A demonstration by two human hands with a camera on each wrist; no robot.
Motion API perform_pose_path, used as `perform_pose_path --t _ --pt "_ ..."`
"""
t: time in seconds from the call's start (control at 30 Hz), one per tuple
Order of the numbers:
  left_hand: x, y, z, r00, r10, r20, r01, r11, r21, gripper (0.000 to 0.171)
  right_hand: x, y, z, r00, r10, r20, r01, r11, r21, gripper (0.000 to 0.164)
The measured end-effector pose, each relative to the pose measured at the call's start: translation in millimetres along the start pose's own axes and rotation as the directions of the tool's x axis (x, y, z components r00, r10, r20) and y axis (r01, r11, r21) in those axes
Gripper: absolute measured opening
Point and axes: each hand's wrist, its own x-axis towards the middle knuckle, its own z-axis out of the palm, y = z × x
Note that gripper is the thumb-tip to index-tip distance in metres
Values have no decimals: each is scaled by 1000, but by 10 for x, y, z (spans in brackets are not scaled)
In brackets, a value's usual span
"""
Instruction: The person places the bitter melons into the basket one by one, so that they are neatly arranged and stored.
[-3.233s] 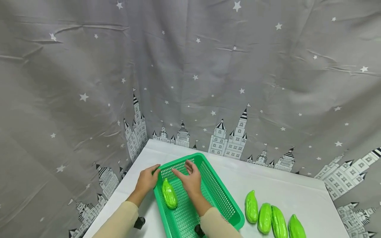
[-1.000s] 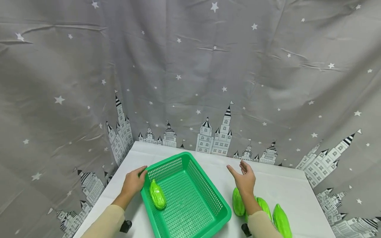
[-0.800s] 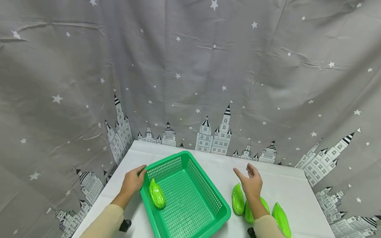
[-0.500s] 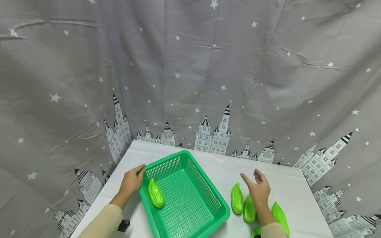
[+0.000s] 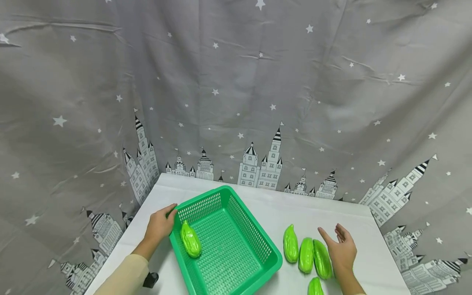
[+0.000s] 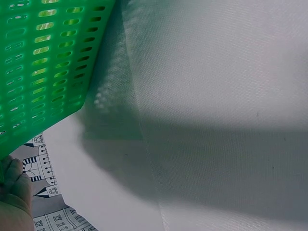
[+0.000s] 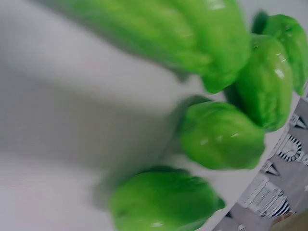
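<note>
A green plastic basket [image 5: 258, 223] with pierced walls stands on the white table. My left hand [image 5: 159, 224] grips its rim at the far left corner; in the left wrist view that hand [image 6: 14, 204] shows at the lower left. Inside, along the left wall, lies one ridged, shiny green gourd [image 5: 191, 241] with a pointed tip. My right hand [image 5: 343, 249] is held above the table at the right, thumb and fingers spread, holding nothing. Beside it lie several like gourds, among them a long one [image 5: 322, 259] close to the thumb; the hand and forearm may hide more.
The white table [image 5: 254, 196] runs back to a grey curtain [image 5: 221, 102] printed with stars and castles. In the right wrist view more gourds [image 7: 221, 134] lie near the table edge. A small black object [image 5: 150, 280] shows by the left sleeve.
My right hand has moved from over the basket to the right, past the nearer gourds, uncovering them. My left hand keeps its hold on the rim. The view has shifted slightly.
</note>
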Motion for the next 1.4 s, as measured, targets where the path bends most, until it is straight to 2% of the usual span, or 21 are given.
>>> perform_pose_path --t 0.2,0.33,0.5,0.73,0.93,1.07,1.4 --pt "-2 10 0 1000 -6 8 6 1000 2 42 -45 204 -203 996 83 -30 -84 996 -26 90" --pt "-3 10 2 1000 -9 17 9 1000 0 42 -114 344 -283 982 174 -69 -176 984 -30 96" --pt "7 4 -7 1000 -15 19 15 1000 -3 42 -242 519 -349 954 285 -90 -286 958 4 98" --pt "6 8 -7 1000 -20 23 20 1000 -2 43 -386 700 -392 919 380 -105 -382 924 5 105" --pt "3 12 -3 999 -26 24 26 1000 -5 43 -456 862 -330 873 465 -145 -471 882 -10 105" --pt "6 2 -4 999 -25 25 26 1000 -4 43 -464 983 -267 856 486 -177 -493 870 2 103" --pt "14 -6 12 1000 -18 15 18 1000 1 42 -478 1049 -211 853 489 -185 -492 870 29 101"
